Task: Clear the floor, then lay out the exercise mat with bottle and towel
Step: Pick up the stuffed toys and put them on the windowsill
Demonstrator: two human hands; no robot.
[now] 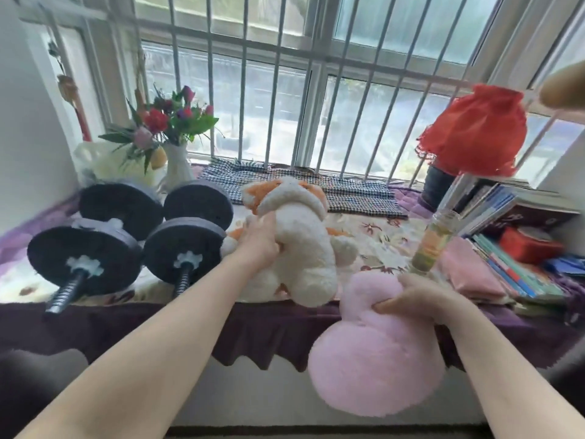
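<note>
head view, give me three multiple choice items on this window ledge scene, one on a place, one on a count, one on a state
1. Where is the glass bottle?
A. left of the dumbbells
B. between the white and orange plush toy and the folded pink towel
C. inside the vase

2. How many dumbbells lie on the ledge?
A. one
B. two
C. four

3. What is the right hand doing?
A. gripping the pink plush toy
B. resting open on the books
C. holding the bottle

Answers:
1 B, the bottle stands right of the white and orange plush toy and left of the pink towel.
2 B, two bars show, each with two black plates.
3 A, its fingers squeeze the pink plush toy, which hangs over the ledge edge.
</note>
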